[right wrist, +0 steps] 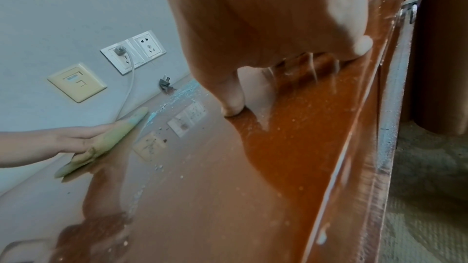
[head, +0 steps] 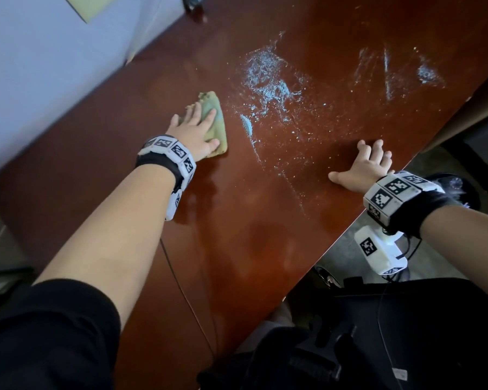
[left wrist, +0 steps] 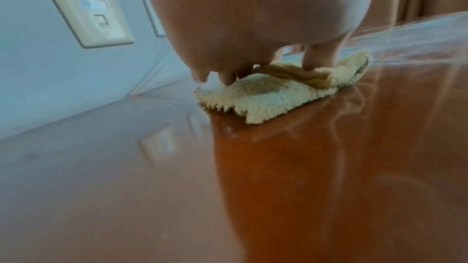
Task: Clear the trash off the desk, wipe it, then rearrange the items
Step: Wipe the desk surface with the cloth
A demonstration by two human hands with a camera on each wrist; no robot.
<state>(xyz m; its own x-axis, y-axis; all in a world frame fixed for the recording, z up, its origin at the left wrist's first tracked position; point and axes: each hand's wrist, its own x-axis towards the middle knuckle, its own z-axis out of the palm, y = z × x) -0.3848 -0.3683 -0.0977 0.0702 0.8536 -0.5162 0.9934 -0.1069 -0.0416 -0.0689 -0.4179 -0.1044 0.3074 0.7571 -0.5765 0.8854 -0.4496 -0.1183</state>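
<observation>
A folded yellow-green cloth (head: 216, 128) lies flat on the glossy reddish-brown desk (head: 237, 235), near the wall side. My left hand (head: 193, 130) presses on it with straight, spread fingers; the left wrist view shows fingertips on the fuzzy cloth (left wrist: 273, 97). To the cloth's right, pale blue-white smears and crumbs (head: 268, 77) cover the desk, with more residue (head: 392, 71) further right. My right hand (head: 362, 164) rests flat on the desk by its front edge, fingers spread, holding nothing. In the right wrist view the left hand (right wrist: 76, 143) lies on the cloth (right wrist: 106, 143).
A wall (head: 40, 66) with sockets (right wrist: 136, 51), a plugged-in white cable (right wrist: 126, 95) and a beige panel (right wrist: 76, 83) borders the desk. A dark plug (right wrist: 166, 86) lies at the desk's back. Carpeted floor (right wrist: 430, 187) lies beyond the front edge. A thin black cable (head: 181, 280) crosses the near desk.
</observation>
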